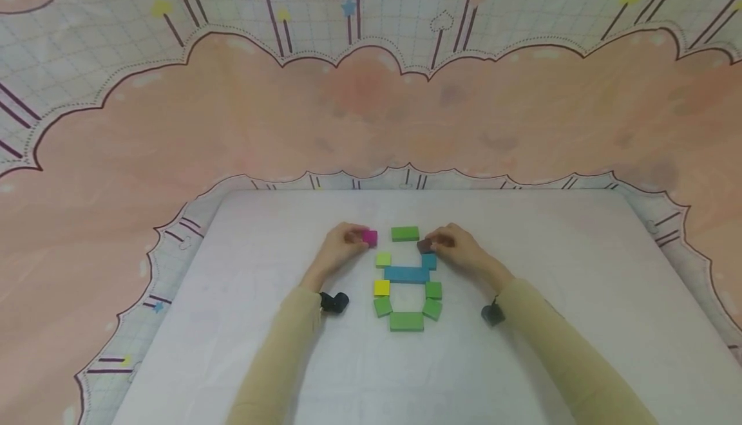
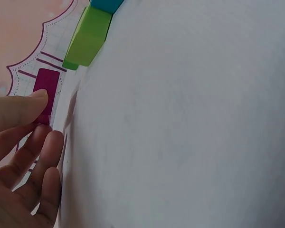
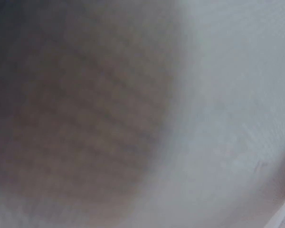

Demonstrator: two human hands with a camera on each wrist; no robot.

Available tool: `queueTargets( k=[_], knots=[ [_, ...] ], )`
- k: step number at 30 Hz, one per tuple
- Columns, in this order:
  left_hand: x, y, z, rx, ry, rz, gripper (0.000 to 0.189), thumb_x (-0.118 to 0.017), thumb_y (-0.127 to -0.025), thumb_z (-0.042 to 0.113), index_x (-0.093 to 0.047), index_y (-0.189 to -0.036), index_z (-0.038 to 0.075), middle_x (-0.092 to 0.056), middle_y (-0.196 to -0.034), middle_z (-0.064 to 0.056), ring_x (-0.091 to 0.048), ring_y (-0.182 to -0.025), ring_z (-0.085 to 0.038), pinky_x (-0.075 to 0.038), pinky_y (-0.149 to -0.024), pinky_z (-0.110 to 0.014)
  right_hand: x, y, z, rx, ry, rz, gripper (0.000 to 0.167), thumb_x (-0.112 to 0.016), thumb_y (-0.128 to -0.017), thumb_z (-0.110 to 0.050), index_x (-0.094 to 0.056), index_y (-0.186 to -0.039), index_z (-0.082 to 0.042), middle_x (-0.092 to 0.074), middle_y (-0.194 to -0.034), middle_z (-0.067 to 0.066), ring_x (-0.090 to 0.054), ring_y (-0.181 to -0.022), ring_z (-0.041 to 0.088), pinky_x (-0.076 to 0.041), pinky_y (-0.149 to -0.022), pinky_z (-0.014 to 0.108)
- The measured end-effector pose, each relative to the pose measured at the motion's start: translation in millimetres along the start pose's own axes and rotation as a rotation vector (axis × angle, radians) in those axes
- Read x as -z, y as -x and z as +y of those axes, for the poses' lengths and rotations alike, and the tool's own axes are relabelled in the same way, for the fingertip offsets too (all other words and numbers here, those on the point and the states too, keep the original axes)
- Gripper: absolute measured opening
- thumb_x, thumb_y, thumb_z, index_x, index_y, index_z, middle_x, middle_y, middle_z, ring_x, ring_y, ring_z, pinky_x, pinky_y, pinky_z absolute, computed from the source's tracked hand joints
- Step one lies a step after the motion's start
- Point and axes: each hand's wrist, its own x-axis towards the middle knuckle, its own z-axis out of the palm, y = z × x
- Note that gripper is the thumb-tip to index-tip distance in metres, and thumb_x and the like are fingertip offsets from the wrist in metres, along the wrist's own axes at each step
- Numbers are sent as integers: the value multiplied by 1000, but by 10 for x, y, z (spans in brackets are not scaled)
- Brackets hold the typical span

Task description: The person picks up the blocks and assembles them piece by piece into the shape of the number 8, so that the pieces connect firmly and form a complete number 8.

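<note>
My left hand pinches a magenta block between thumb and fingers, left of a green block at the top of a block figure. Seen from the left wrist, the thumb lies across the magenta block. On the other side, my right hand holds a dark brown block just above a small blue block. Below lie a lime block, a long blue block and a yellow block. A blurred brown shape fills much of the right wrist view.
A lower ring holds small green blocks and a wider green block at the bottom. All lie on a white table. Behind it hangs a patterned peach cloth. Dark wrist cameras sit by both cuffs.
</note>
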Motion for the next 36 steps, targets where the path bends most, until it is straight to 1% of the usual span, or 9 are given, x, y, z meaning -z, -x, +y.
queueTargets(
  k=[2,9,16,22,29,36],
  knots=[
    [-13,-2,25,-6,1,-13,38,-69,-86,18,-62,-124,18,-61,-112,-7,-58,-100,-21,-48,-92,-40,-2,1,6,4,8,3,28,-57,-96,-18,-62,-123,-16,-57,-112,9,-52,-107,25,-45,-97,43],
    [-60,-14,102,-78,-12,-38,39,-69,-85,13,-64,-123,14,-62,-107,-9,-59,-98,-22,-48,-92,-40,2,-3,9,7,10,3,28,-57,-96,-17,-62,-123,-16,-57,-111,9,-51,-106,25,-44,-96,42],
    [-98,-37,150,-116,-24,-82,39,-69,-84,11,-64,-123,13,-63,-107,-8,-60,-99,-22,-48,-93,-40,3,-17,10,1,7,-3,27,-57,-96,-17,-62,-123,-16,-57,-111,8,-51,-106,24,-45,-96,42],
    [-130,-68,169,-124,-38,-107,39,-69,-85,11,-64,-123,14,-63,-109,-6,-59,-101,-20,-48,-94,-39,8,-2,-6,12,6,-5,27,-57,-96,-17,-62,-122,-14,-57,-110,9,-52,-104,24,-45,-94,40],
    [-152,-107,175,-143,-64,-138,38,-68,-86,10,-64,-124,14,-63,-111,-6,-58,-101,-20,-49,-93,-37,6,-6,-3,13,17,-4,28,-57,-96,-16,-62,-123,-14,-57,-110,9,-52,-104,24,-46,-94,40],
    [-136,-146,179,-133,-71,-169,39,-68,-85,9,-64,-124,13,-63,-110,-6,-59,-99,-20,-49,-92,-36,3,-8,-3,6,16,-6,27,-57,-96,-16,-62,-123,-14,-57,-111,8,-52,-105,23,-45,-95,40]
  ],
)
